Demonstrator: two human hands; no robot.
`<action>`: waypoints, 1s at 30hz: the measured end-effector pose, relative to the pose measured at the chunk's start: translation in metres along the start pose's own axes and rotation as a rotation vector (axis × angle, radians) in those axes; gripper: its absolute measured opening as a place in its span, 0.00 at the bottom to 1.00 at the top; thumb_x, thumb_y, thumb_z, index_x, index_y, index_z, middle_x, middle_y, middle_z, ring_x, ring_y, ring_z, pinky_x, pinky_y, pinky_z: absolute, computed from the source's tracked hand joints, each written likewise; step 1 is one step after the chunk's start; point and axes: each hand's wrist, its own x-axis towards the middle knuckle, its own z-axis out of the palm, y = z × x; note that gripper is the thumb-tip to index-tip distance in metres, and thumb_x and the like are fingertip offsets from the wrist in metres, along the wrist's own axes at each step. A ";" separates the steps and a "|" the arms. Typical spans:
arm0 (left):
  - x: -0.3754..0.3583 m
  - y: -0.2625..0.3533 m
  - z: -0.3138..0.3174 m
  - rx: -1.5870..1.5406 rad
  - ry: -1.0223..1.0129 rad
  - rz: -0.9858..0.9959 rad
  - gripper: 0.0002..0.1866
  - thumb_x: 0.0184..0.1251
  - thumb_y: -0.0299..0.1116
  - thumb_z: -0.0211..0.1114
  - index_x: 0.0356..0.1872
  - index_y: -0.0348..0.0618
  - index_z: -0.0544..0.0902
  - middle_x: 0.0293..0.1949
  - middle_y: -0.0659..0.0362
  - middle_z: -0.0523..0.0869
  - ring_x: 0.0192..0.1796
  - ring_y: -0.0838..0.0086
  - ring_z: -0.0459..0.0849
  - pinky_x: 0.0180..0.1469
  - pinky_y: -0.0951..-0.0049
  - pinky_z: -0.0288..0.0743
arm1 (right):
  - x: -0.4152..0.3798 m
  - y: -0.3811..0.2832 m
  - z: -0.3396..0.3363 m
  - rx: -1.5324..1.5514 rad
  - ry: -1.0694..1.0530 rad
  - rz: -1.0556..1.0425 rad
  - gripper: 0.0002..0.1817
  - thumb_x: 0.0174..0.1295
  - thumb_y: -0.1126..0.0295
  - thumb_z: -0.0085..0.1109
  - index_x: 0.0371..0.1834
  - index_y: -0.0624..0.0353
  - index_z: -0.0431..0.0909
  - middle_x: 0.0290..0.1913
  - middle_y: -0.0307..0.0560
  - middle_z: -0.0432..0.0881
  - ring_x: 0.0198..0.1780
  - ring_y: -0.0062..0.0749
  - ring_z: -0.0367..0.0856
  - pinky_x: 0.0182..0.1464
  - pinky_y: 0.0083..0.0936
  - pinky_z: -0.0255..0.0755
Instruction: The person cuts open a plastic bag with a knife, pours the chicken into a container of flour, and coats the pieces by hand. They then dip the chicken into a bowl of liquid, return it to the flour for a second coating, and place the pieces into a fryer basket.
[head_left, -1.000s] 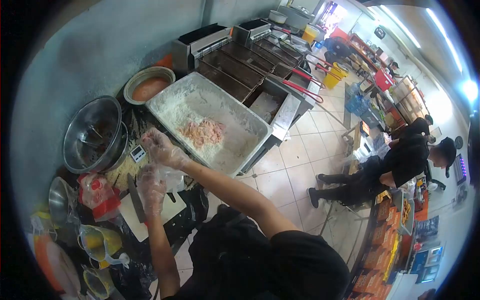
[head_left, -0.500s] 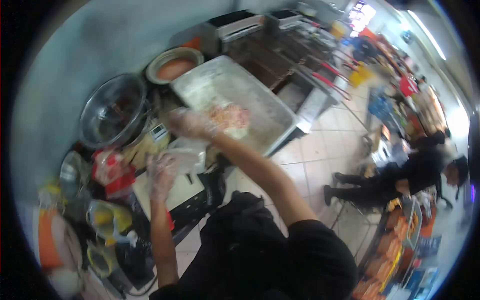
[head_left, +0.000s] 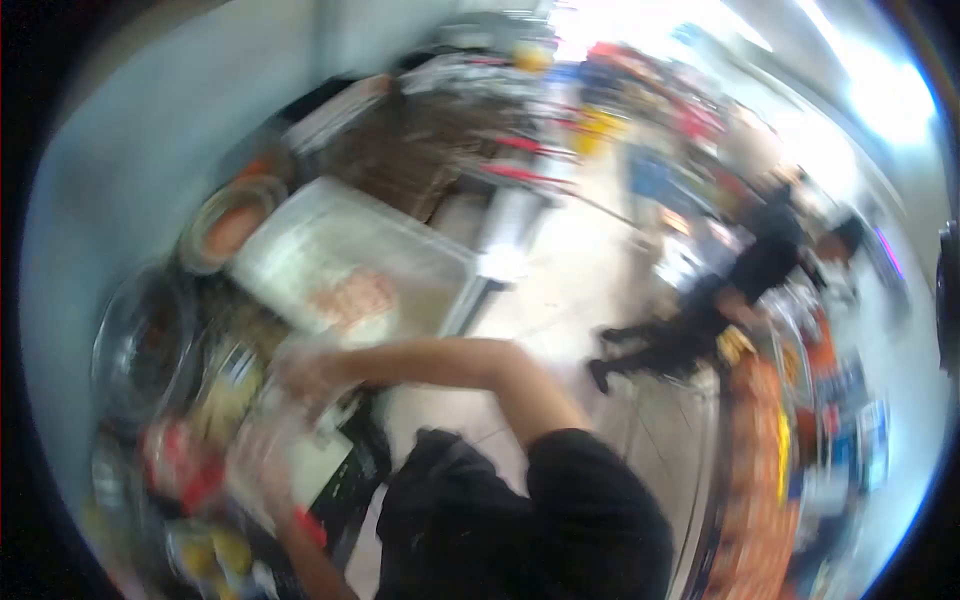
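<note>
Clear plastic gloves cover both hands, and motion smears them. My right hand (head_left: 308,378) is over the near-left side of the counter, below the tray's near corner; its fingers are too blurred to read. Lower and further left, my left hand (head_left: 258,465) is beside a pale board (head_left: 318,462), its fingers smeared too. I cannot make out whether either hand holds anything. A large metal tray (head_left: 290,225) holds a pinkish, chopped-looking food (head_left: 355,298) near its front. Left of the right hand is a small device with a display (head_left: 238,366).
Behind the hands stand a clear bowl (head_left: 145,345) and a pot with orange contents (head_left: 235,228). A red-and-white bag (head_left: 180,462) lies at the left. Red-handled baskets (head_left: 520,175) stick out over the aisle. A person in black (head_left: 745,275) is across the tiled floor (head_left: 540,300).
The view has swung, so the counter appears further left and lower. My right hand has drawn back from the tray's edge toward my left hand. Blur has increased.
</note>
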 end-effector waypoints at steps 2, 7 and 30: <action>0.084 0.011 -0.053 -0.301 0.047 0.008 0.12 0.59 0.35 0.59 0.42 0.44 0.78 0.50 0.56 0.77 0.54 0.62 0.74 0.59 0.57 0.62 | 0.001 -0.006 -0.001 -0.053 -0.121 0.167 0.20 0.45 0.49 0.63 0.26 0.56 0.79 0.36 0.46 0.79 0.43 0.36 0.75 0.45 0.33 0.68; 0.114 0.021 -0.047 -0.277 0.040 -0.074 0.15 0.59 0.37 0.59 0.47 0.45 0.75 0.51 0.55 0.75 0.54 0.61 0.73 0.56 0.56 0.65 | 0.023 0.025 0.042 0.335 0.329 0.117 0.05 0.36 0.72 0.65 0.18 0.56 0.78 0.24 0.44 0.78 0.30 0.35 0.77 0.29 0.25 0.68; 0.244 0.061 -0.071 -1.696 -0.191 -1.452 0.30 0.55 0.49 0.62 0.55 0.41 0.70 0.46 0.53 0.78 0.46 0.65 0.77 0.38 0.64 0.75 | -0.041 0.046 -0.054 0.272 0.978 0.420 0.06 0.53 0.68 0.61 0.30 0.58 0.79 0.30 0.42 0.78 0.27 0.34 0.75 0.35 0.26 0.72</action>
